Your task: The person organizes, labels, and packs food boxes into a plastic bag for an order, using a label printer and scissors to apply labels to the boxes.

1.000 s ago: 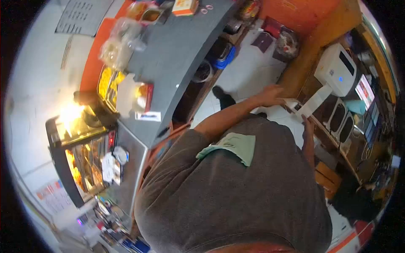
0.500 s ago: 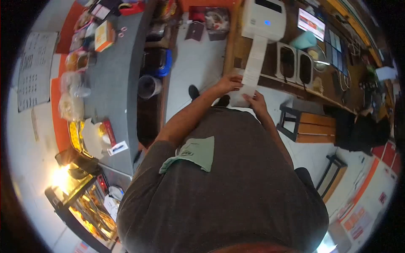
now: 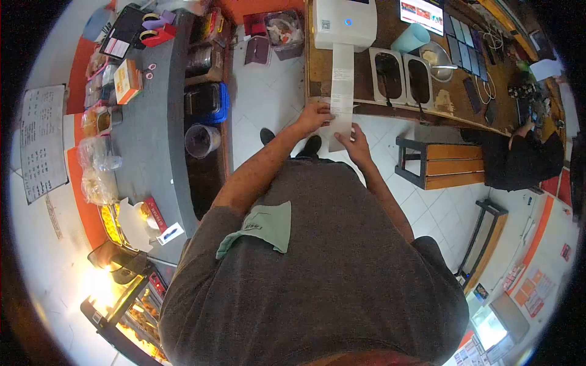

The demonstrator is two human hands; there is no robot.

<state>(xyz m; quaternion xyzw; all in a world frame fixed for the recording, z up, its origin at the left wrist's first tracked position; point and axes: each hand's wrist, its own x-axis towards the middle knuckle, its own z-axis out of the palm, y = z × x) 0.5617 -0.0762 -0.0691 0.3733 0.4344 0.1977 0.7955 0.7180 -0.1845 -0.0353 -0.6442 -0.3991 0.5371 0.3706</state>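
Observation:
A long paper strip (image 3: pixel 343 79) with printed lines hangs from the white printer (image 3: pixel 345 24) over the counter's front edge. My left hand (image 3: pixel 316 117) is at the strip's left edge, fingers bent and pressed together near it. My right hand (image 3: pixel 354 144) pinches the lower right part of the strip, thumb on the front. The strip's lower end hangs between both hands, above the floor. A green cloth (image 3: pixel 268 226) lies against my dark shirt.
Two metal trays (image 3: pixel 388 74) and a teal cup (image 3: pixel 410 38) stand on the wooden counter (image 3: pixel 366 107). A slatted bench (image 3: pixel 453 160) is at right. The grey counter (image 3: pixel 149 128) runs along the left, beside shelves with a blue container (image 3: pixel 223 102).
The view has shifted, so the printer and strip appear further left. Both hands stay at the paper, and its lower end now hangs straighter between them.

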